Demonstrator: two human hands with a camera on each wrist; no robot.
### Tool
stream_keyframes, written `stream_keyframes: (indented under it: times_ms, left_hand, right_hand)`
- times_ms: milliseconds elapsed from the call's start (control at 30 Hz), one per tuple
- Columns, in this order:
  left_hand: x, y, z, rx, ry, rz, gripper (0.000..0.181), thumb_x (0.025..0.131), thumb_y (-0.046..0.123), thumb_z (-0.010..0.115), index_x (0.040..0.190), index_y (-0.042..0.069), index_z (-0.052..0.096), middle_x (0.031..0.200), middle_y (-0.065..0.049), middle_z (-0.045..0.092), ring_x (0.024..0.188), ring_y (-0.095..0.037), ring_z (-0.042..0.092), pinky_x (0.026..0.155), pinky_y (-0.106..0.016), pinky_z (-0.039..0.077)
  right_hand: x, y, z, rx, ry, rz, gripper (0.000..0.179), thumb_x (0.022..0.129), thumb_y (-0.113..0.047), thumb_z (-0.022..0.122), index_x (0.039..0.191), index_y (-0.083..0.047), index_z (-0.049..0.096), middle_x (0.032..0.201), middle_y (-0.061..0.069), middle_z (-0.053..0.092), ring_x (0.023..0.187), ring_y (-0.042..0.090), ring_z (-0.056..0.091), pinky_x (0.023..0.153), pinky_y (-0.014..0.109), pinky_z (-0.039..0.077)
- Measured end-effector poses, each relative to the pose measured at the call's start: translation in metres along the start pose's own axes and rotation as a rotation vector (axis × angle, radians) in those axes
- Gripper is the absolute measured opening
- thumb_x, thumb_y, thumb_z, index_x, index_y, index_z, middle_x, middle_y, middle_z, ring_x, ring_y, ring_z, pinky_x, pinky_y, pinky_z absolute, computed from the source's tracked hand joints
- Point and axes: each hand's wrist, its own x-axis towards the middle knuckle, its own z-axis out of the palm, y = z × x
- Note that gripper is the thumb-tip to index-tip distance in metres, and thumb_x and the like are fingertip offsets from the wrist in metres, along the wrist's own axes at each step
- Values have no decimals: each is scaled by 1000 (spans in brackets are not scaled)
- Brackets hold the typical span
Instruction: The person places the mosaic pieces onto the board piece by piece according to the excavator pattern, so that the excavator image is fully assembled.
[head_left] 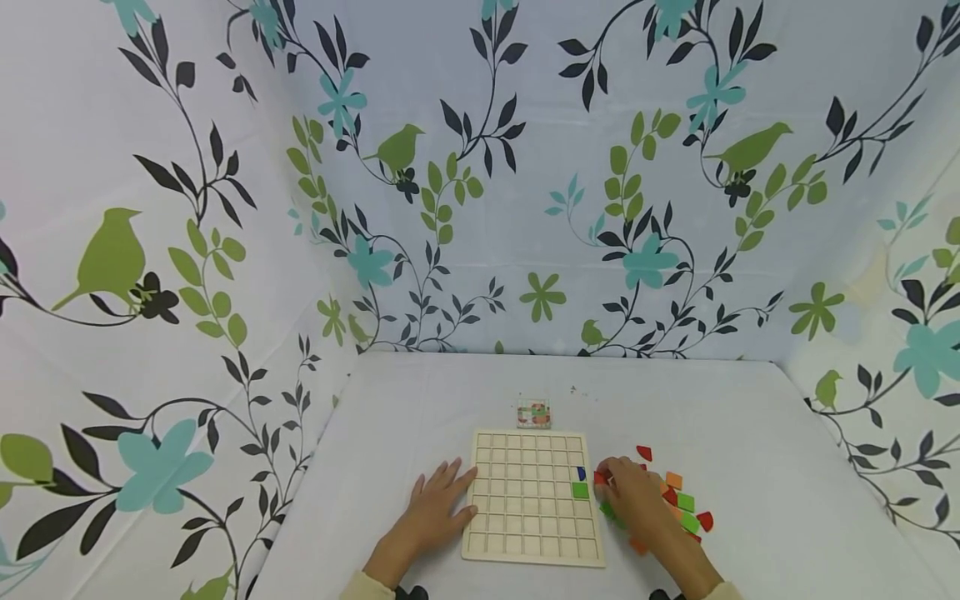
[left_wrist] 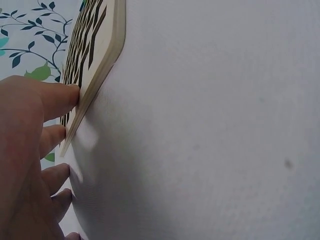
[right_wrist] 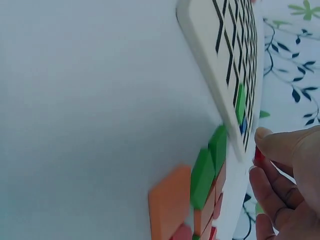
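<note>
A pale wooden board (head_left: 528,525) with a grid of square recesses lies on the white table. My left hand (head_left: 435,510) rests at its left edge, fingers spread, the thumb and forefinger touching the rim in the left wrist view. At the board's right edge my right hand (head_left: 637,500) pinches a small red piece (right_wrist: 259,155) between thumb and fingers, with most of the piece hidden. A green square tile (head_left: 581,490) sits in the right-hand column of the grid. Just above it is a small blue piece (head_left: 581,473).
Right of the board, partly under my right hand, lie loose pieces, including an orange tile (head_left: 674,481), a green tile (head_left: 686,502) and a red piece (head_left: 705,521). A small patterned card (head_left: 533,413) lies beyond the board. Patterned cloth (head_left: 480,250) surrounds the table.
</note>
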Motion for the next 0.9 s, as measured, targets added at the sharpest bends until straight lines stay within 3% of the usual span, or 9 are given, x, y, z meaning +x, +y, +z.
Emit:
stream_keyframes:
  times_ms: [233, 467, 900]
  left_hand:
    - [1, -2, 1, -8, -6, 4, 63, 102, 41, 67, 159, 20, 50, 169, -18, 37, 157, -46, 30, 121, -78, 17]
    - [0, -3, 2, -3, -6, -1, 64, 102, 43, 66, 159, 21, 49, 169, -17, 36, 157, -46, 30, 121, -78, 16]
    - [0, -2, 1, -9, -5, -11, 64, 102, 43, 66, 159, 20, 49, 169, -18, 36, 157, -46, 29, 122, -78, 15]
  right_hand:
    - [-18, -21, 9, 28, -30, -35, 20, 91, -24, 84, 104, -22, 68, 93, -12, 63, 87, 7, 58, 86, 41, 43]
    - [-25, -22, 19, 23, -15, -89, 18, 89, -25, 85, 94, -29, 68, 87, -17, 59, 82, 4, 53, 76, 35, 30]
    - [-27, -20, 23, 24, -36, -85, 17, 90, -23, 85, 92, -32, 71, 90, -21, 59, 87, 3, 52, 76, 30, 36]
